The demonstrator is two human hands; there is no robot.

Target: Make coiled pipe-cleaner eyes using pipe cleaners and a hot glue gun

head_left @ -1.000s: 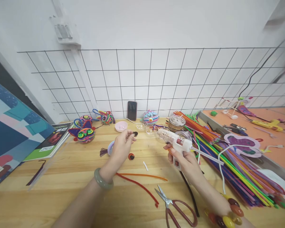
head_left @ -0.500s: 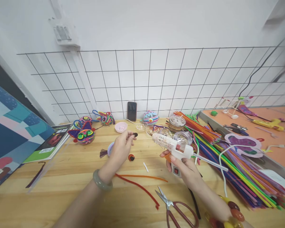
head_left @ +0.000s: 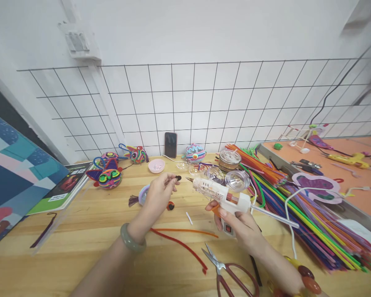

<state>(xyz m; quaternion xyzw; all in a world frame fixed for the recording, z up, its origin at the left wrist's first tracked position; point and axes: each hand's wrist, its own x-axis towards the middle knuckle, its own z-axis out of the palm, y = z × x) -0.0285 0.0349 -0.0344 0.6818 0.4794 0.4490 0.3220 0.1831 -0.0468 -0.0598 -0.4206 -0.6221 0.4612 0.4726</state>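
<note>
Between the fingertips of my left hand (head_left: 161, 190) is a small dark coil (head_left: 178, 178), perhaps wound pipe cleaner. My right hand (head_left: 235, 220) grips a white glue gun (head_left: 216, 193) by its handle, fingers at the orange trigger. Its metal nozzle points left, a short gap from the dark coil, and a clear glue stick (head_left: 276, 216) sticks out behind. Below the left hand lies an orange-and-black coil (head_left: 170, 206). A purple piece with a dark tassel (head_left: 134, 201) is partly hidden behind that hand.
Scissors (head_left: 220, 264) lie at the front, near red and orange pipe cleaners (head_left: 182, 246). A bundle of pipe cleaners (head_left: 303, 222) fills the right. Toward the back stand a pink bowl (head_left: 156, 166), a phone (head_left: 170, 144), clear containers (head_left: 237, 180) and colourful wrapped figures (head_left: 109, 178).
The glue gun has shifted slightly left and down, bringing its nozzle nearer the dark coil. My left hand keeps its pinch and has barely moved.
</note>
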